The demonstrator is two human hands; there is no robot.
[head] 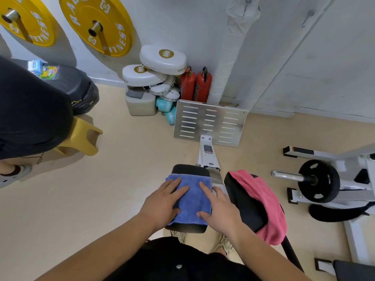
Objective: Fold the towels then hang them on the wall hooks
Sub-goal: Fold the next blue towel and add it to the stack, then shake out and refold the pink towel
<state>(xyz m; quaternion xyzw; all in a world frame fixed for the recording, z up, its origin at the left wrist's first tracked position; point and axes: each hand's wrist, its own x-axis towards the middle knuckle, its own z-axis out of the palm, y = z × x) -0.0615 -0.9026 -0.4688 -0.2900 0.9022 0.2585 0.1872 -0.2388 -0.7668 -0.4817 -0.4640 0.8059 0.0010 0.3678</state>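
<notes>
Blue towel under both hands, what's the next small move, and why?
Probably pinch the near edge of the blue towel with the right hand and lift it. It lies folded on the black pad, the left hand flat on it too, and a wall hook ahead looks free.

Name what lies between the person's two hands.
Head view: a bare strip of folded blue cloth towel, lying on the black padded seat, separates the left hand from the right hand.
</notes>
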